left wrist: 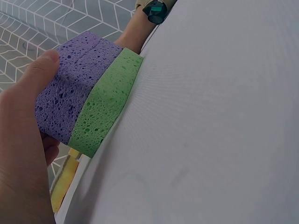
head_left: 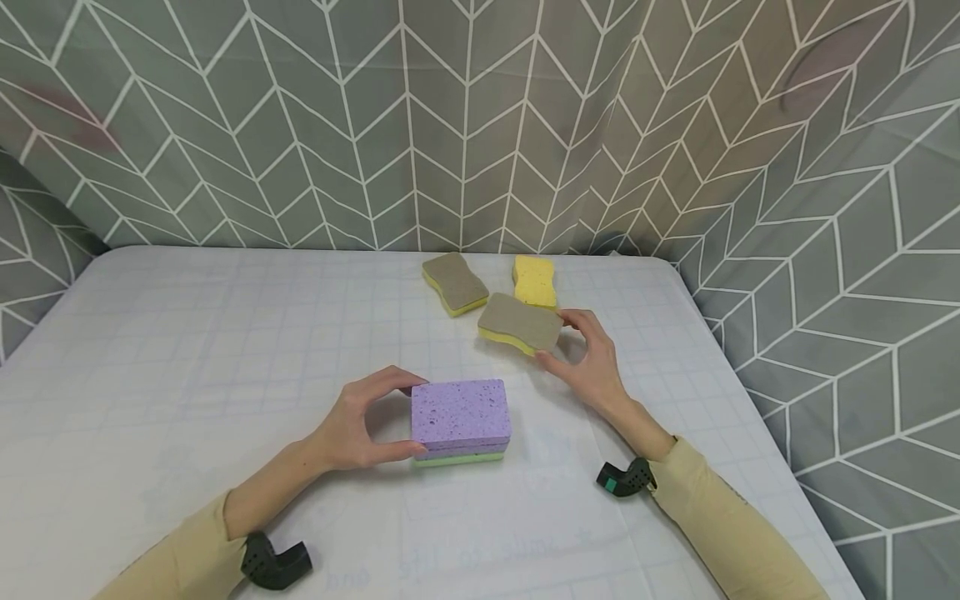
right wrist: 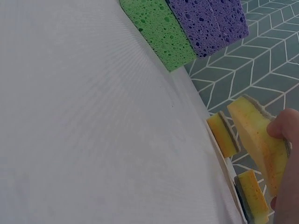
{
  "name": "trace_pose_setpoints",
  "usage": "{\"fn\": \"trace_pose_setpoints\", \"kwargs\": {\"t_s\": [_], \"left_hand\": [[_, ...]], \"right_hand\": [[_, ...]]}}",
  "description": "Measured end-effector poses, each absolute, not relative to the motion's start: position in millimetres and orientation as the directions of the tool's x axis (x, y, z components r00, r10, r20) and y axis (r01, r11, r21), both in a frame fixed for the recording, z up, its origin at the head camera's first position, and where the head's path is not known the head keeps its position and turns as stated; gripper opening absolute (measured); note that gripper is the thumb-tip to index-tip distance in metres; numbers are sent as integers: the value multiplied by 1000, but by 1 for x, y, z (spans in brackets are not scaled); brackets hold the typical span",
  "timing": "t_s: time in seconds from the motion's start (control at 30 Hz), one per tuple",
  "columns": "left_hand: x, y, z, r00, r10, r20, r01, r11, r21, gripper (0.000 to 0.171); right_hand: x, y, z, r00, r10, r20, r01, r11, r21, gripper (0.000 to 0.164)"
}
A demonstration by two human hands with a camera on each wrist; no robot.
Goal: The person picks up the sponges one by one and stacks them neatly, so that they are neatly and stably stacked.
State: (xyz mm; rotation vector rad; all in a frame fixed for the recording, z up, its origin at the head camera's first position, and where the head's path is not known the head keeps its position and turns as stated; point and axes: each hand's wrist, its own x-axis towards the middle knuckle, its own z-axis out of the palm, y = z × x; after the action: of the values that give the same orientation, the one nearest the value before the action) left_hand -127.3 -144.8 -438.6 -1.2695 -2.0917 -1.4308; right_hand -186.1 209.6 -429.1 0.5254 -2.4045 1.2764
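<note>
On the white-covered table stands a stack: purple sponges [head_left: 461, 410] on top of a green sponge [head_left: 463, 458]. My left hand [head_left: 351, 427] grips the purple part from its left end, thumb at the front and fingers at the back. In the left wrist view the thumb presses the purple sponge [left wrist: 79, 88], and the green sponge [left wrist: 105, 102] lies beneath it. Farther back, my right hand [head_left: 600, 371] pinches a yellow scrub sponge [head_left: 520, 323], grey scouring side up, by its right end. The right wrist view shows this scrub sponge [right wrist: 254, 135] raised off the table.
Two more scrub sponges lie near the table's far edge: one grey side up [head_left: 456, 283], the other a yellow-side-up sponge [head_left: 535, 282] just behind the held one. A patterned grey curtain [head_left: 450, 125] hangs behind and along the right of the table [head_left: 225, 333].
</note>
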Motion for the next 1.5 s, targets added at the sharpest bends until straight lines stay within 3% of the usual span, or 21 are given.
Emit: {"fn": "trace_pose_setpoints", "kwargs": {"t_s": [0.43, 0.9, 1.2, 1.5], "left_hand": [[-126, -145, -436, -570, 503, 650, 791, 121, 600, 66], [-126, -145, -439, -566, 502, 654, 793, 116, 597, 66], [-125, -145, -437, -570, 508, 646, 791, 128, 598, 66], [-124, -144, -436, -577, 509, 639, 788, 138, 601, 64]], "right_hand": [[-180, 206, -429, -839, -155, 522, -530, 447, -720, 61], [-149, 181, -392, -823, -171, 541, -566, 328, -757, 59], [-145, 175, -393, -793, -189, 579, -609, 243, -755, 60], [-161, 184, -427, -761, -204, 615, -647, 169, -744, 65]]}}
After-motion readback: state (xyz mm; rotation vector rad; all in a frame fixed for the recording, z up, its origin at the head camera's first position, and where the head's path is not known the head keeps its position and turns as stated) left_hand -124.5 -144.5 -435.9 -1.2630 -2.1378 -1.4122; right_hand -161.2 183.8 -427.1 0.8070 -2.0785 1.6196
